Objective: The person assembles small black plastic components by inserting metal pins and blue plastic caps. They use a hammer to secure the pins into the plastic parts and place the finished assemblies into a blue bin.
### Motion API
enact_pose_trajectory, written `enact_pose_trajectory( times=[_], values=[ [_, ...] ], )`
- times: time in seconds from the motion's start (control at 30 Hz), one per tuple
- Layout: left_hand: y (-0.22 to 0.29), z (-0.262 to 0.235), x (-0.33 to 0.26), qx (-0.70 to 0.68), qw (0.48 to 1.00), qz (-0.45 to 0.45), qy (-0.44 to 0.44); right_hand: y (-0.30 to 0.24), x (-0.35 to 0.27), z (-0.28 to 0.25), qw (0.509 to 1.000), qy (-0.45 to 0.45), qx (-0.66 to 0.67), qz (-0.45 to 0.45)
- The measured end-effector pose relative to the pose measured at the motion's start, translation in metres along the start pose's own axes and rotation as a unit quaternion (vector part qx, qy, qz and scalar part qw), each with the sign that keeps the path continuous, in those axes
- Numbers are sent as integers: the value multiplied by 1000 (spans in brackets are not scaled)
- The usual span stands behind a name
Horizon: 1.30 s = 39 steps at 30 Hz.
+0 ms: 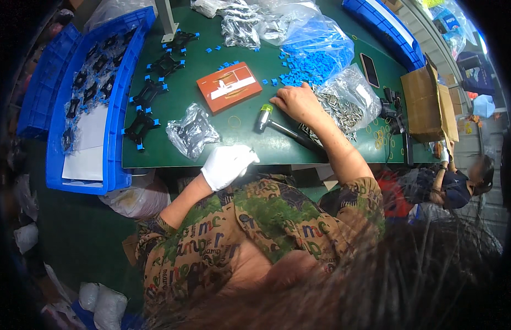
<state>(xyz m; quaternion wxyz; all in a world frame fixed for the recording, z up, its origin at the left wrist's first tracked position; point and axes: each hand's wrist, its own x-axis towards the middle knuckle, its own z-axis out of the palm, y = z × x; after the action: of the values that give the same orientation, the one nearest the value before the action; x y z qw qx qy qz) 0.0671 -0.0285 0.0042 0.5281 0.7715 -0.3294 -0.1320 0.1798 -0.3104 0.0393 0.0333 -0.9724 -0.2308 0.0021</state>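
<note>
My left hand (227, 166), in a white glove, is at the table's near edge with its fingers drawn together; whatever they may hold is too small to make out. Bare and bent at the fingers, my right hand (300, 103) rests beside a heap of small blue plastic clips (307, 67); its fingertips are partly hidden. Just below it lies a hammer (291, 131) with a yellow-green and grey head. Left of the hammer is an orange-red box (225, 102) with white tape. A black part in clear plastic wrap (192, 132) lies beside my left hand.
Black brackets with blue ends (140, 129) line the table's left side. A blue crate (115, 110) holds more wrapped ones. To the right are metal screws (340, 113) in a bag, a phone (369, 70), rubber bands (382, 136) and a cardboard box (426, 104). Another person (451, 184) works far right.
</note>
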Motion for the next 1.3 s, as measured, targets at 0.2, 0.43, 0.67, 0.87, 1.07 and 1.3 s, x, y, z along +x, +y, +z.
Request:
enact_pose_trajectory(
  times=[0.2, 0.43, 0.67, 0.87, 1.07, 1.3],
  values=[
    [26, -5, -11, -75, 995, -48, -35, -52, -47, -61, 963, -13, 265, -48],
    [29, -4, -10, -47, 993, -89, -53, -88, -79, -62, 928, -157, 326, -90],
    [27, -3, -9, 20, 994, -75, -74, -92, -82, -55, 916, -163, 353, -103],
    [29, -2, -8, 32, 993, -80, -75, -89, -81, -56, 923, -149, 339, -107],
    [28, 0, -7, 20, 995, -59, -73, -90, -81, -64, 913, -163, 355, -119],
    [29, 0, -9, 29, 994, -42, -101, -93, -85, -59, 914, -188, 336, -124]
  ],
)
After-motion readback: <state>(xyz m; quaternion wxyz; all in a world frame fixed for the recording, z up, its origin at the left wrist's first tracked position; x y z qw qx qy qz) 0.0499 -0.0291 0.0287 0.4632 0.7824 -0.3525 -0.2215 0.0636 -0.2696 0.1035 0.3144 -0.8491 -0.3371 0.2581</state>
